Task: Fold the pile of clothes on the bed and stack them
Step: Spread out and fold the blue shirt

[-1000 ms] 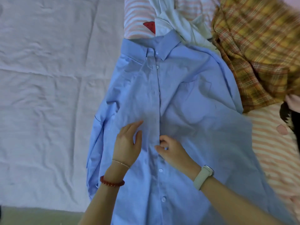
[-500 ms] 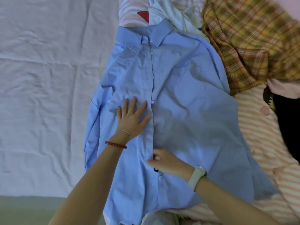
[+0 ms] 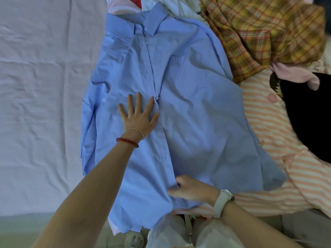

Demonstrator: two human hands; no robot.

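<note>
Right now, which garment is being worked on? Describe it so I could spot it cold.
On the pale bedsheet, left of the heaped clothes, lies a light blue shirt, spread front up. The left hand presses flat on it. Unlike the yellow plaid garment and striped top beside it, it is plain, collared and buttoned.

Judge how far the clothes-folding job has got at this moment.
Done: the blue shirt is spread front-up on the bed sheet. In hand: left hand presses it flat; right hand grips the placket near the hem. Left: no fold made, no stack visible; the plaid shirt and striped garment lie unfolded.
</note>
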